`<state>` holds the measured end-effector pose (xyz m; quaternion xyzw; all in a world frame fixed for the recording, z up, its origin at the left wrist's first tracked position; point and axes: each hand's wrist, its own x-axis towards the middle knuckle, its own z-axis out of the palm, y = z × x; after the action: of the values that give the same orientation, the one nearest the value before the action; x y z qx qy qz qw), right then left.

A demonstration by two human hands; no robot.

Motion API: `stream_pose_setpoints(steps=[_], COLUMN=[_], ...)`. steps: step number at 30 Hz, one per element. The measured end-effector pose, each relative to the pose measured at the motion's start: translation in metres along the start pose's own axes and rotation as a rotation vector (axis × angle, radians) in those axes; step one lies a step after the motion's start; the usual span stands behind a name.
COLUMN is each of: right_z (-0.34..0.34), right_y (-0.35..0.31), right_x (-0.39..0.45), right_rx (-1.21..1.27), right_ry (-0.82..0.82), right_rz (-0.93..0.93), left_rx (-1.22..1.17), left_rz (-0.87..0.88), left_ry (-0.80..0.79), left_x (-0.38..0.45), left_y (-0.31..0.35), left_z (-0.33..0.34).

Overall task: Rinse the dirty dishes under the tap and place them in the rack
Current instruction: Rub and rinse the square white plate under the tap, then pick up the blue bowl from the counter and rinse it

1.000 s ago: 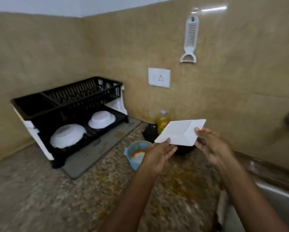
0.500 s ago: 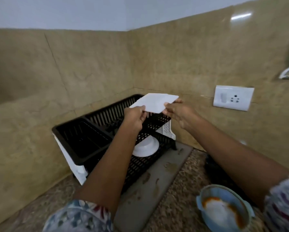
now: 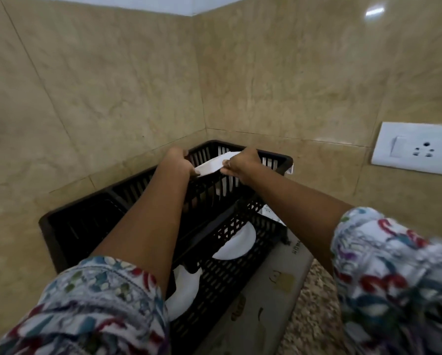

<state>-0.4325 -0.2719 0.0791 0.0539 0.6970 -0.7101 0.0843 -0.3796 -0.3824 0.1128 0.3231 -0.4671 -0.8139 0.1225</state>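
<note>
Head view: I held the white square plate [image 3: 216, 163] over the far end of the rack [image 3: 240, 272], above its upper tier. My left hand [image 3: 177, 162] pinched the plate's left edge and my right hand [image 3: 241, 162] pinched its right edge — fingers of both curled on the rim. The plate sat tilted, not yet resting on the rack. Two white bowls [image 3: 236, 243] lay upside down on the rack's lower tier.

Risk, as I judged it: a wet rim could slip from a two-point pinch — the plate might strike the rack's wall or settle crooked.
</note>
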Motion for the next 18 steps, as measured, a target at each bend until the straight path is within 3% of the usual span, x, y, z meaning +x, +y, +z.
stream_pose_setpoints(steps=[6, 11, 15, 18], right_z=[-0.011, -0.075, -0.167, -0.227], right_y=[-0.009, -0.026, 0.009, 0.063], right_x=[-0.014, -0.082, -0.169, -0.209], right_rx=[-0.16, -0.178, -0.411, -0.669], right_ry=[-0.051, -0.111, -0.174, -0.06], right_rz=[-0.077, -0.204, -0.275, -0.216], left_rx=[-0.026, -0.164, -0.126, -0.057], left_rz=[-0.046, -0.035, -0.151, -0.352], left_ry=[-0.025, -0.182, -0.383, -0.49], left_x=[-0.015, -0.083, -0.176, -0.21], left_y=[0.007, -0.004, -0.074, -0.161], left_z=[-0.002, 0.013, 0.022, 0.023])
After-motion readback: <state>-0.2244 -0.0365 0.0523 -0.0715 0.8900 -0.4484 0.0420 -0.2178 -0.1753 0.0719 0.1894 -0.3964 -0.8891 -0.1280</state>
